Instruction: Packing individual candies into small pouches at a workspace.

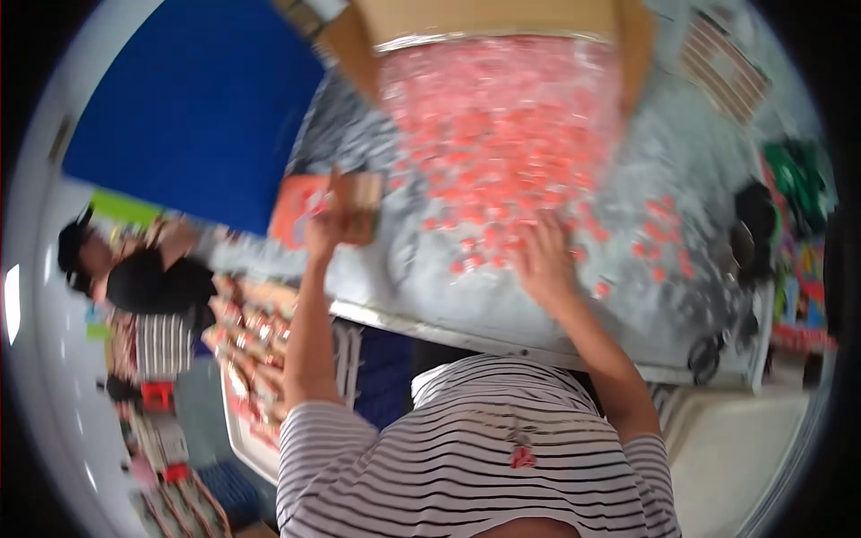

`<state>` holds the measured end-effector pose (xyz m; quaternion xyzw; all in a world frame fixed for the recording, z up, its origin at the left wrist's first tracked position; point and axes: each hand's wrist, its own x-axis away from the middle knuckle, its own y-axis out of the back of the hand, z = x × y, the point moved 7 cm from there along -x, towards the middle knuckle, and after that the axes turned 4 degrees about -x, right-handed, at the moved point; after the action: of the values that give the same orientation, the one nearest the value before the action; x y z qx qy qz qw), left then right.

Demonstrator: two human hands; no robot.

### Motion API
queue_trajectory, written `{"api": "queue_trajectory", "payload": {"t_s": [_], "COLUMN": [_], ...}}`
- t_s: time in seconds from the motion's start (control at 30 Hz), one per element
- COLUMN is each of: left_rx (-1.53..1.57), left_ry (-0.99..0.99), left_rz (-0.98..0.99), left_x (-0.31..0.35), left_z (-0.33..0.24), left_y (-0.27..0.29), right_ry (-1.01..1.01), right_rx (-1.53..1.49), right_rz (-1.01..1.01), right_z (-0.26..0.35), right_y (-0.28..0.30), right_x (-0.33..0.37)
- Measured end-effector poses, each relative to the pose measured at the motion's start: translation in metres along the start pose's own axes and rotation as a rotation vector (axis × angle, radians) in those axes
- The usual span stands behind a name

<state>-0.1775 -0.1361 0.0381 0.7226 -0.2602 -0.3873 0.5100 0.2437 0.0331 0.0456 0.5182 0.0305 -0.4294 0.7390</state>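
My right hand (545, 260) lies with fingers stretched out at the near edge of a large heap of small red pieces (502, 170), touching some of them. The pieces look shiny and perhaps individually wrapped; blur hides their kind. My left hand (325, 229) is at an orange box or packet (289, 211) with a tan, striped right part. One finger points away from me over it. A small pinkish patch shows beside these fingers, but I cannot make out whether it is held or printed. The heap spreads from an open cardboard carton (493, 18) at the far side.
Grey wrinkled sheeting covers the table (430, 309). Scattered red pieces (662, 238) lie right of the heap. A blue panel (197, 108) stands far left. A tray of wrapped items (256, 359) sits below my left arm, a pale bin (735, 448) lower right. Another person (143, 278) is at left.
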Motion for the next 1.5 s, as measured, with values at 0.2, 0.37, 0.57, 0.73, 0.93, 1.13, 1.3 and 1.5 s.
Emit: {"api": "queue_trajectory", "payload": {"t_s": [0.2, 0.37, 0.57, 0.73, 0.93, 1.13, 1.3, 1.5], "left_rx": [-0.102, 0.025, 0.356, 0.343, 0.682, 0.619, 0.513, 0.135], "left_ry": [-0.159, -0.310, -0.377, -0.382, -0.242, -0.238, -0.240, -0.901], "left_rz": [-0.242, 0.047, 0.254, 0.366, 0.552, 0.400, 0.316, 0.385], "left_x": [0.054, 0.151, 0.178, 0.137, 0.112, 0.109, 0.110, 0.145], "left_z": [-0.128, -0.248, -0.293, -0.274, -0.237, -0.216, -0.225, -0.286], "left_y": [0.078, 0.056, 0.052, 0.083, 0.075, 0.058, 0.057, 0.083], "right_ry": [0.118, -0.355, -0.590, -0.645, -0.429, -0.747, -0.589, -0.832], "right_rx": [-0.266, -0.956, -0.951, -1.076, -0.827, -1.146, -0.980, -1.333], "right_rz": [-0.073, 0.189, 0.165, 0.319, 0.414, 0.490, 0.466, 0.524], "right_z": [0.025, 0.071, 0.031, 0.049, 0.068, 0.072, 0.056, 0.066], "right_y": [0.029, -0.009, -0.045, -0.041, -0.037, -0.046, -0.029, -0.043], "right_x": [0.001, 0.008, 0.051, 0.058, 0.037, 0.051, 0.050, 0.062]}}
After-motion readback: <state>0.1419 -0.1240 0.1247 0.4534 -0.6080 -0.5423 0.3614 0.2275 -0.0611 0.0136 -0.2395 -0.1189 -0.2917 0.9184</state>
